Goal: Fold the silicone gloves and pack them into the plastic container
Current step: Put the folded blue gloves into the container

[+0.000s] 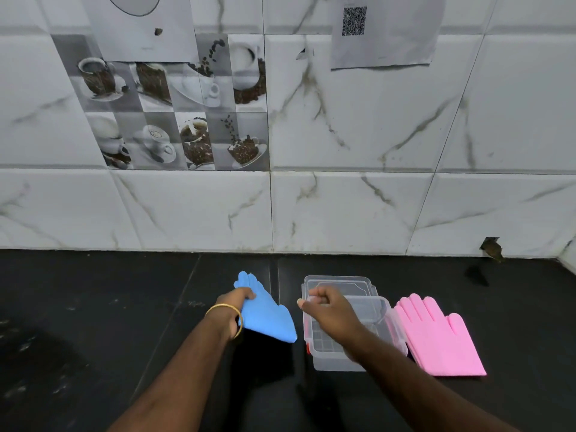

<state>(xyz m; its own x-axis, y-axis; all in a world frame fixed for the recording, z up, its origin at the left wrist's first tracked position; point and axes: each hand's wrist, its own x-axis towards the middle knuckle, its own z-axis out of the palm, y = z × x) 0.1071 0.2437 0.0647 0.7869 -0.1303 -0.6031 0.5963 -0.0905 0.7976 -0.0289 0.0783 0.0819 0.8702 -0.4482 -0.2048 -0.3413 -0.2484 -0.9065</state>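
Blue silicone glove (268, 313) is in my left hand (234, 302), fingers curled and pinching it near the finger end, cuff end hanging low over the black stone countertop (93, 307). My right hand (328, 308) sits over the clear rectangular plastic container (343, 353), fingers closed on the rim of its clear plastic lid (367, 304), which sits askew on the box. Pink silicone gloves (436, 335) lie flat on the counter, touching the container's right side, fingers toward the marble-tiled wall (343, 198).
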